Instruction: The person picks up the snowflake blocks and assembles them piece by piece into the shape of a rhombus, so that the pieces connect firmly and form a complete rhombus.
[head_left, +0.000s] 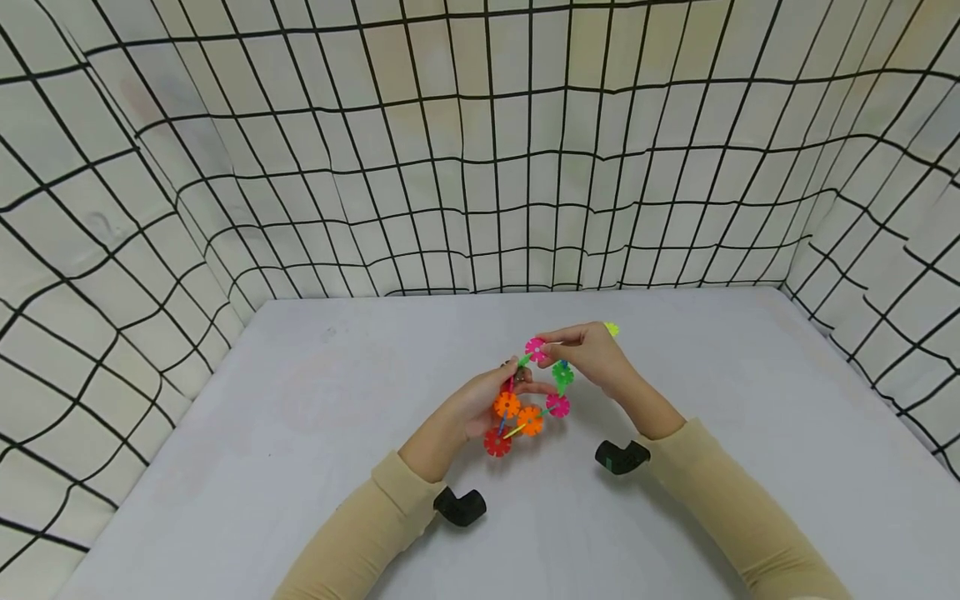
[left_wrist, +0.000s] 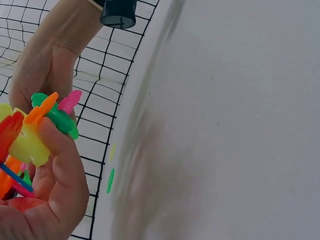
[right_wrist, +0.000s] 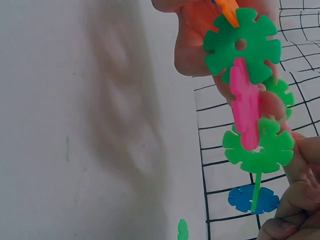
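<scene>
Notched plastic snowflake discs are slotted together into a colourful chain [head_left: 530, 420], held up above the table between the hands. My left hand [head_left: 476, 402] grips the chain's left side, near an orange disc [head_left: 507, 405] and a red disc [head_left: 497, 442]. With thumb and fingers, my right hand [head_left: 594, 354] pinches a pink disc [head_left: 535, 348] at the upper end. A green disc [head_left: 562, 373] and another pink disc [head_left: 558, 406] hang below that hand. In the right wrist view, a darker green disc [right_wrist: 242, 45] links through pink to a light green disc [right_wrist: 258, 146] and a blue disc [right_wrist: 253, 199].
Just beyond my right hand is a yellow disc [head_left: 612, 329]. A loose green disc [left_wrist: 110, 180] appears on the white table [head_left: 322, 400] in the left wrist view. White walls with a black grid net [head_left: 487, 158] enclose the back and sides. Black wrist devices [head_left: 622, 457] sit at both cuffs.
</scene>
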